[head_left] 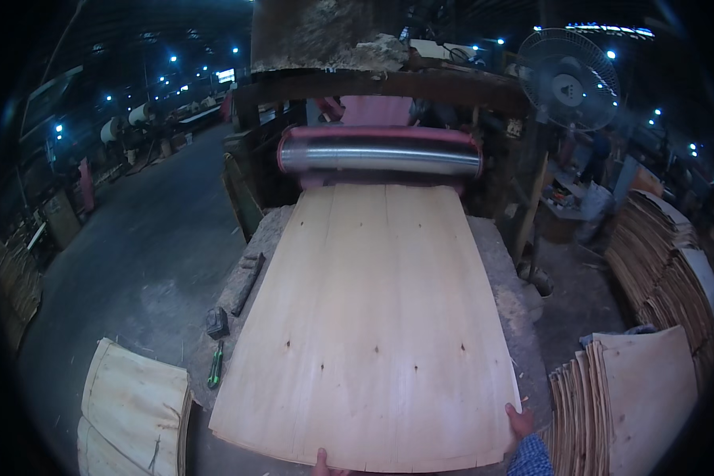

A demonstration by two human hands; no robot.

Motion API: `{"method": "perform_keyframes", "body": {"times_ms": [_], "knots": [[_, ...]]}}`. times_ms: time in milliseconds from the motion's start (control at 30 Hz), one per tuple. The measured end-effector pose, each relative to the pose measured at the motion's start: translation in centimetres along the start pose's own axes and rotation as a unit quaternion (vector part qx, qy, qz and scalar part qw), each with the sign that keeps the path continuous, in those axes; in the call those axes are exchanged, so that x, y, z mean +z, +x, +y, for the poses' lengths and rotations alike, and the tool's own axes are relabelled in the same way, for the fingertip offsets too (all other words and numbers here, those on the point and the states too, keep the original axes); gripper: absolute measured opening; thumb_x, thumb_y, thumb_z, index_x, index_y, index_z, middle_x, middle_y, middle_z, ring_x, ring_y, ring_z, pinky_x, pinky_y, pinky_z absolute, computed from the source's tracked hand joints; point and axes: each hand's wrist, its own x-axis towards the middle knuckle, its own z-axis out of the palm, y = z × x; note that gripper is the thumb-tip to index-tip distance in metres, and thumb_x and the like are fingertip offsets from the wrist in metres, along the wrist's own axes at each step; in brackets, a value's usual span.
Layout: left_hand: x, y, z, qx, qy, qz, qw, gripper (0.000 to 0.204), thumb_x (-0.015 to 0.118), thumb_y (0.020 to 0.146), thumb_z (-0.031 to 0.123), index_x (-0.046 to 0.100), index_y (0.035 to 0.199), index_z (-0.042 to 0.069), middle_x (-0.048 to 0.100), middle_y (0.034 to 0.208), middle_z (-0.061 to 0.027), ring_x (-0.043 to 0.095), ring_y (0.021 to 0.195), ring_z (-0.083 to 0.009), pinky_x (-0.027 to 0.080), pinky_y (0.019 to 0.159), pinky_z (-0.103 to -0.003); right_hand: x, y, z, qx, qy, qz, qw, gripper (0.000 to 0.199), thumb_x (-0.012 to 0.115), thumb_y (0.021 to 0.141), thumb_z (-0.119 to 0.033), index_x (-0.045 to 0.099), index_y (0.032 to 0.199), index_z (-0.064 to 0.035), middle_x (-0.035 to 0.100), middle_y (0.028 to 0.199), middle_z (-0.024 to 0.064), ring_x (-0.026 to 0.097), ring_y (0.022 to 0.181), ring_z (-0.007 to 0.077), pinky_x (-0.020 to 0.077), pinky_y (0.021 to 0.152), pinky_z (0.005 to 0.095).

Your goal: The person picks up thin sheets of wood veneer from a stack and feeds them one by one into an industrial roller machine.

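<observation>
A broad, pale wood veneer sheet [381, 309] with small dark knots stretches out in front of me. Its far end reaches the roller machine, just below a shiny metal roller [381, 152]. At the near edge, my left hand [325, 466] grips the sheet with its thumb on top; the other fingers are mostly hidden underneath. My right hand [520, 423], below a blue checked sleeve, holds the sheet's right edge close to the near corner. More sheet edges show beneath the near left corner, but I cannot tell how many.
Left of the sheet, a green-and-black hand tool [215, 365] and a dark block [217, 323] lie on the dusty ledge. Veneer stacks stand at lower left [135, 397] and lower right [642, 397]. A fan [570, 83] stands beside the machine frame [460, 89].
</observation>
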Motion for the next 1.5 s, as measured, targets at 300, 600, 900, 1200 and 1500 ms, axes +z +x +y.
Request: {"method": "perform_keyframes", "body": {"times_ms": [300, 600, 900, 1200, 1500], "knots": [[-0.4, -1.4, -0.1, -0.068, -0.065, -0.008, 0.996, 0.051, 0.049, 0.096, 0.041, 0.044, 0.131, 0.004, 0.057, 0.119, -0.0144, 0.058, 0.103, -0.0247, 0.049, 0.083, -0.038, 0.8, -1.7, -5.3, 0.014, -0.201, 0.030, 0.979, 0.066, 0.069, 0.078, -0.051, 0.062, 0.108, 0.0077, 0.062, 0.114, 0.0263, 0.061, 0.106, 0.0368, 0.0480, 0.088, 0.0436], [9.6, -2.2, 0.3, 0.058, 0.156, 0.245, 0.955, 0.072, 0.066, 0.085, 0.052, 0.042, 0.137, 0.009, 0.059, 0.116, -0.0027, 0.057, 0.099, -0.0137, 0.045, 0.082, -0.030, 6.1, 3.5, -14.9, -0.531, -0.239, -0.102, 0.807, 0.062, 0.065, 0.084, -0.051, 0.056, 0.124, -0.0052, 0.056, 0.124, 0.0200, 0.054, 0.111, 0.0373, 0.0469, 0.093, 0.0494], [-7.3, -22.5, -15.0, 0.064, 0.044, 0.454, 0.888, 0.052, 0.060, 0.090, 0.048, 0.052, 0.125, 0.010, 0.061, 0.102, -0.0046, 0.059, 0.089, -0.0135, 0.049, 0.068, -0.030, 30.5, -21.2, -26.5, -0.605, -0.114, -0.484, 0.622, 0.049, 0.062, 0.085, -0.009, 0.046, 0.130, 0.0036, 0.044, 0.137, 0.0210, 0.039, 0.129, 0.0359, 0.0308, 0.109, 0.0410], [-17.8, -43.4, -33.8, 0.186, -0.363, 0.640, 0.651, 0.029, 0.050, 0.097, 0.032, 0.054, 0.118, 0.013, 0.064, 0.106, -0.0090, 0.061, 0.087, -0.0204, 0.049, 0.073, -0.035, 35.8, -32.1, -19.5, -0.752, -0.280, -0.282, 0.526, 0.081, 0.071, 0.078, -0.029, 0.032, 0.145, -0.0050, 0.029, 0.151, 0.0164, 0.026, 0.139, 0.0349, 0.0245, 0.112, 0.0483], [-24.2, -54.6, -26.0, 0.181, -0.456, 0.572, 0.657, 0.033, 0.048, 0.098, 0.026, 0.048, 0.122, 0.004, 0.060, 0.117, -0.0159, 0.062, 0.100, -0.0291, 0.051, 0.078, -0.039, 40.5, -32.3, -19.3, -0.678, -0.435, -0.193, 0.560, 0.093, 0.069, 0.081, -0.034, 0.016, 0.149, 0.0012, 0.022, 0.152, 0.0240, 0.024, 0.139, 0.0399, 0.0247, 0.114, 0.0438]]}}
